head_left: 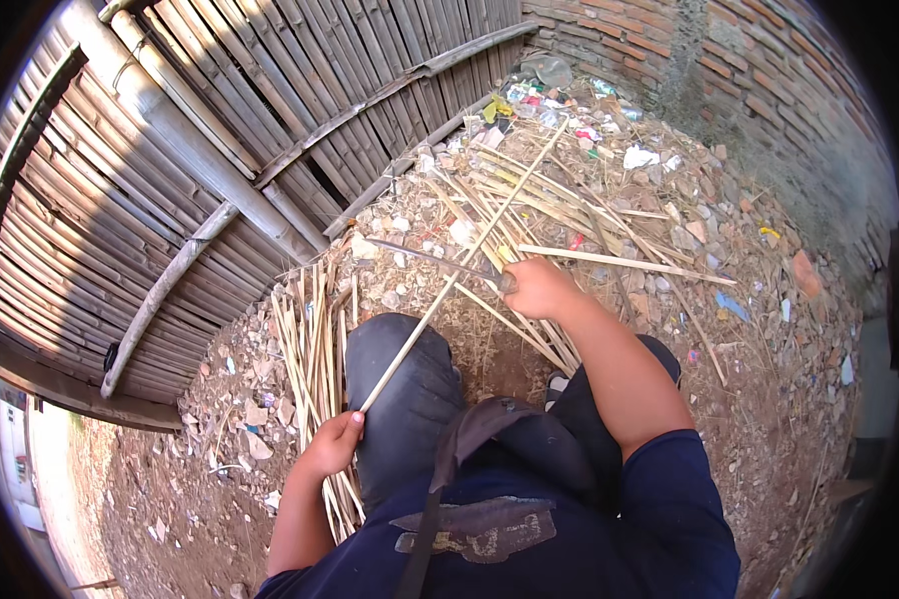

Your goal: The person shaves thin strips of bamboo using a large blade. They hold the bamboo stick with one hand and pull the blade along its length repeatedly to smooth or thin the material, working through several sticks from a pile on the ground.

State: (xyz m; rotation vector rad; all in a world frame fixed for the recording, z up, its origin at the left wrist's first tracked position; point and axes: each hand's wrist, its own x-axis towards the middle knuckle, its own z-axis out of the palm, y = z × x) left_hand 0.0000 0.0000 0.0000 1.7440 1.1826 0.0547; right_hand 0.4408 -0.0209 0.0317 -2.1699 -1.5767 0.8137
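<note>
My left hand (332, 445) is closed round the near end of a long, pale bamboo strip (422, 323), beside my left knee. The strip slants away from me up to the right, over the ground ahead. In my right hand (542, 290) is the handle of a knife (432, 259), its long, narrow blade pointing left. Blade and strip cross just left of my right hand; whether they touch I cannot tell. Ahead lies a loose pile of split bamboo strips (539, 195). Left of my left leg is a bundle of similar strips (315, 349).
A bamboo-slat fence (340, 80) with round poles rises at the left and front. A brick wall (769, 80) closes the far right. Stones, rubble and scattered litter (539, 105) cover the dirt ground. One strip (629, 262) sticks out rightward past my right hand.
</note>
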